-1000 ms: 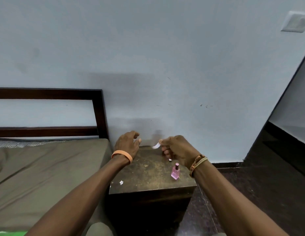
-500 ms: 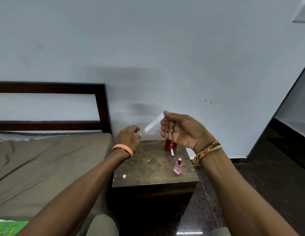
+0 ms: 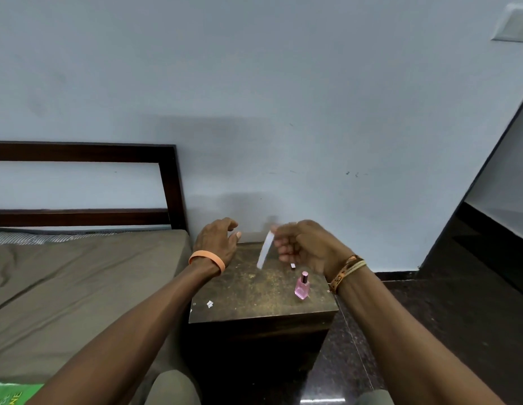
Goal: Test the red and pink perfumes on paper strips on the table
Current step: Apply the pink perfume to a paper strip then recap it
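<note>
Centre frame: right hand [image 3: 304,247] pinches paper strip [image 3: 265,250] by its upper end; strip hangs above surface [image 3: 254,290]. Beside it, left hand [image 3: 216,241] loosely curled, empty. Strip judged light, floppy: hold one end, gently.

A pale blue-grey wall [image 3: 283,83] fills the upper part of the room, with a white switch plate [image 3: 514,24] set high at its right. A bed [image 3: 64,287] with an olive sheet and a dark wooden headboard [image 3: 169,182] stands against it at left, a small dark wooden worktop [image 3: 254,293] just beside the mattress. A dark polished stone floor [image 3: 444,331] runs right toward a dark-framed opening [image 3: 488,159].
</note>
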A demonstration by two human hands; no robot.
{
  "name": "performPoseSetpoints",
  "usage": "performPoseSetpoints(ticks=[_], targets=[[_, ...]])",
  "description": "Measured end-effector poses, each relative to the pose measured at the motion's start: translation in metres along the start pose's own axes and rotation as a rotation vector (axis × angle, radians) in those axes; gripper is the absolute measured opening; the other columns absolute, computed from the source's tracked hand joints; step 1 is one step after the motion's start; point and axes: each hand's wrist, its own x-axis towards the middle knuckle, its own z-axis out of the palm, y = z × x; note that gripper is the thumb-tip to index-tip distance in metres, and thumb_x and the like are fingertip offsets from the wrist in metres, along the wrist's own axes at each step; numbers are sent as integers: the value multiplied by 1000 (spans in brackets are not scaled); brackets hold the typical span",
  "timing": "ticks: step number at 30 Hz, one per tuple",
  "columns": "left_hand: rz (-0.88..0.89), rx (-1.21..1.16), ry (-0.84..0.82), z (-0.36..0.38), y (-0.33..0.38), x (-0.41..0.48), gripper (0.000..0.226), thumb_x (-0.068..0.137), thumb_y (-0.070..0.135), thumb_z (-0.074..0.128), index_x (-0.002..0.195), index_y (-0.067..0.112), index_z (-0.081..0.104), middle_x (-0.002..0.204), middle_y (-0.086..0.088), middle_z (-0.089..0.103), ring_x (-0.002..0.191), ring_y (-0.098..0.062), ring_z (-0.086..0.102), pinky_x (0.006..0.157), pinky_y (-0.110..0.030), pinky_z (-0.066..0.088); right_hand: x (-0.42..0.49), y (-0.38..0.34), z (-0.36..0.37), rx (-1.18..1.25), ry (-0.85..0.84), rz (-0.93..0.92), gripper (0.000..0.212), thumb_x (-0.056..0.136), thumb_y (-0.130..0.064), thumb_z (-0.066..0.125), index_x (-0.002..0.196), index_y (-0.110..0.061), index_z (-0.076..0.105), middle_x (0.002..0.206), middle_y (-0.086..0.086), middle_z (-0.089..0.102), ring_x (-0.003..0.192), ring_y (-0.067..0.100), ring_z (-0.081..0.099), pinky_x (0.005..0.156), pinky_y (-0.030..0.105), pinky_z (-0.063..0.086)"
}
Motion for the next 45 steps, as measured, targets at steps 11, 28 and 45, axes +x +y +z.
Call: performPoseSetpoints(ticks=[11,28,45], targets=[[8,4,-1,-1,0,0,28,89,25,61,115,14,62,112,-5,68,101,-22,62,89,-38,52,-5,-18,-5,320,-135,-49,16,90,-17,66,76,-10,68,69,4,64,58,13,58,60,27,54],[-17,16,11,4,-5,-4,26,90,26,60,113,15,63,111,-5,68,100,-22,62,87,-36,52,1,15,-3,57,-22,69,14,91,-18,66,88,-4,69,69,6,60,58,15,52,58,27,51],[-17,23,-27,9,-6,-4,25,90,28,60,111,16,65,110,-5,68,99,-22,63,86,-36,52,1,-9,-9,-270,67,-76,17,87,-14,64,71,-10,64,72,11,60,64,23,54,59,30,44]])
